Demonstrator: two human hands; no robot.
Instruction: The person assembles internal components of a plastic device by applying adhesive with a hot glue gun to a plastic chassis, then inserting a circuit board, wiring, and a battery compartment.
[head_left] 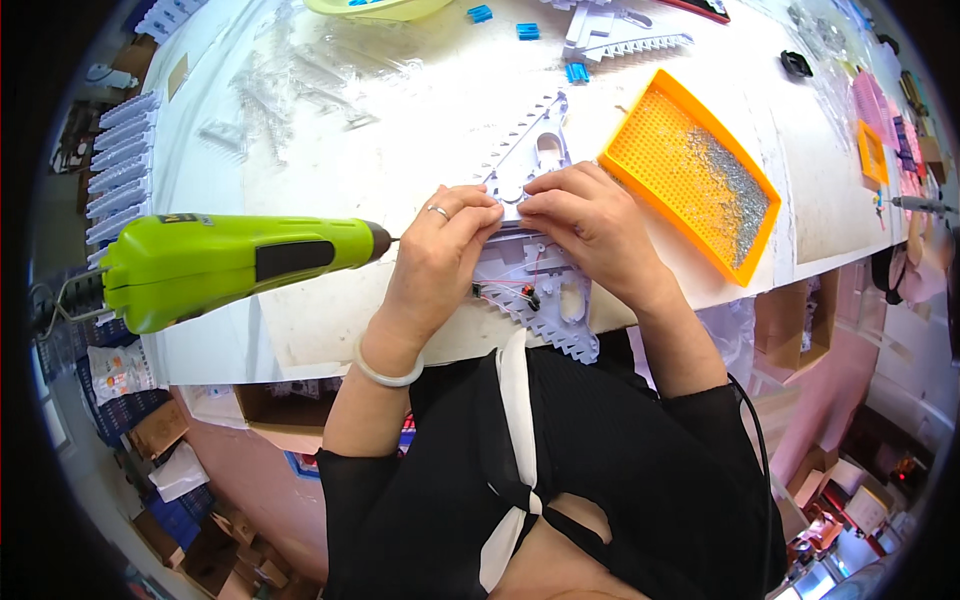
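Note:
A white plastic part with toothed edges (549, 150) lies on the worktable in front of me. Its near section (572, 312) reaches over the table's front edge and carries thin red and white wires with a small red-and-black component (531, 297). My left hand (437, 250) pinches the part's middle from the left, fingers closed. From the right, my right hand (605, 228) also has its fingers together at the middle. The two sets of fingertips nearly meet there; any small piece between them is hidden.
A green electric screwdriver (230, 262) hangs at left, its tip near my left hand. At right, an orange perforated tray (650, 140) holds many small screws. Blue pieces (527, 32), another white toothed part (635, 47), clear plastic bags (300, 85) and stacked white toothed pieces (122, 165) lie around.

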